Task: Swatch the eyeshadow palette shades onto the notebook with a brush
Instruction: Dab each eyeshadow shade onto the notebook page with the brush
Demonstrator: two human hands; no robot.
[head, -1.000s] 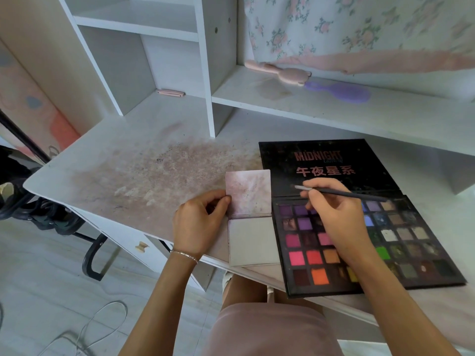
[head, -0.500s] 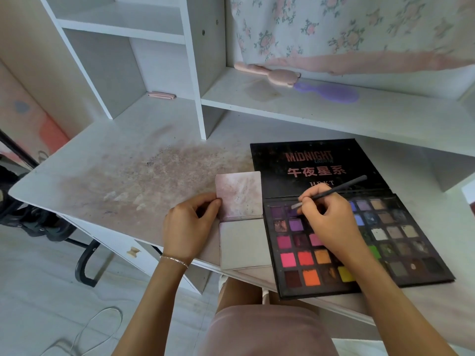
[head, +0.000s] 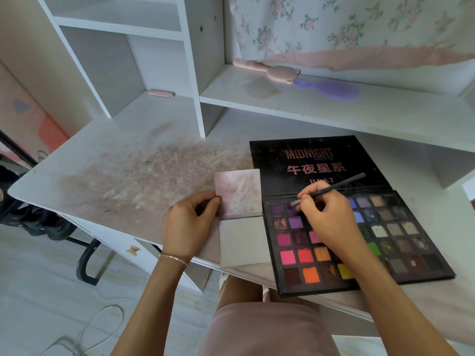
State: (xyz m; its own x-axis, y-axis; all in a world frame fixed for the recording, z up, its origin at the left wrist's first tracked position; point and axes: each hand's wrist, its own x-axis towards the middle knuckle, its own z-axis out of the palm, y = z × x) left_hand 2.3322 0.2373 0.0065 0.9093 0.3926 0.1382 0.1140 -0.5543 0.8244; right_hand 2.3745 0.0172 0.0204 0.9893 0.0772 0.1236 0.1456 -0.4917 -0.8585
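Note:
The open black eyeshadow palette (head: 401,255) lies on the desk at the right, its many coloured pans facing up and its lid flat behind. My right hand (head: 326,214) pinches a thin dark brush (head: 341,185); the brush tip touches a purple pan in the top row at the left. A small open notebook (head: 241,219) lies just left of the palette; its upper page is smeared pink, its lower page plain. My left hand (head: 187,224) holds the notebook's left edge with thumb and fingers.
The white desk (head: 102,176) is stained with pink powder left of the notebook. A shelf unit stands behind, bearing a pink brush (head: 267,70) and a purple hairbrush (head: 329,89). A flat pink item (head: 159,93) lies in the left cubby. A black chair base sits on the floor at left.
My right hand has tilted the brush, raising its handle end, and lowered the tip onto a purple pan at the palette's top left. The left hand has kept its hold on the notebook.

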